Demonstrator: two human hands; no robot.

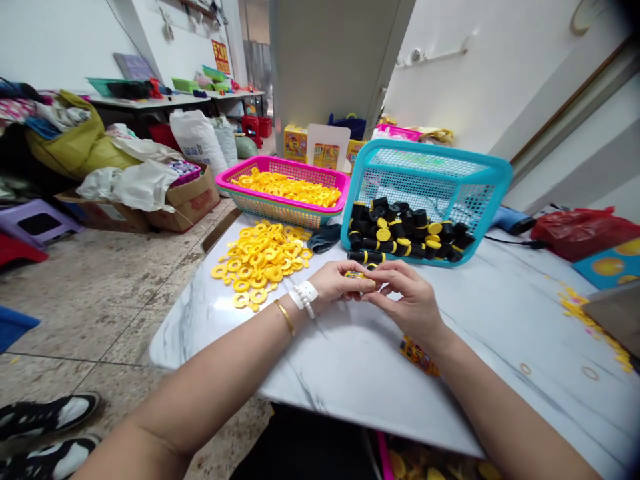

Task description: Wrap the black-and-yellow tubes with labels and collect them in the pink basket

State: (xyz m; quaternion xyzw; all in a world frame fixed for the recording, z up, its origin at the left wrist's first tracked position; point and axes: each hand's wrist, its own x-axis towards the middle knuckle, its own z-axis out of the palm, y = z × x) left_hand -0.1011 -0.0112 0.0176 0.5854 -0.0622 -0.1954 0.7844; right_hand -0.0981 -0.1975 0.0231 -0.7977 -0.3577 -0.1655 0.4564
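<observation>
My left hand (339,283) is closed around a small yellow piece with a printed label (356,274), mostly covered by fingers. Close against it, my right hand (404,291) pinches at the same piece; its fingertips hide the exact contact. Behind my hands, a tilted blue basket (427,152) holds several black-and-yellow cylinders (400,230), some spilling at its front edge. Left of my hands lies a pile of yellow rings with small tabs (265,257). Colourful printed stickers or wrappers (419,355) lie on the table, partly under my right wrist.
A pink basket (283,167) full of yellow pieces stands at the table's back left, nested in a teal one. A dark cloth (325,238) lies beside it. At right are a red plastic bag (583,232), a cardboard box (617,317) and scattered yellow bits. Someone's shoes (55,413) show at lower left.
</observation>
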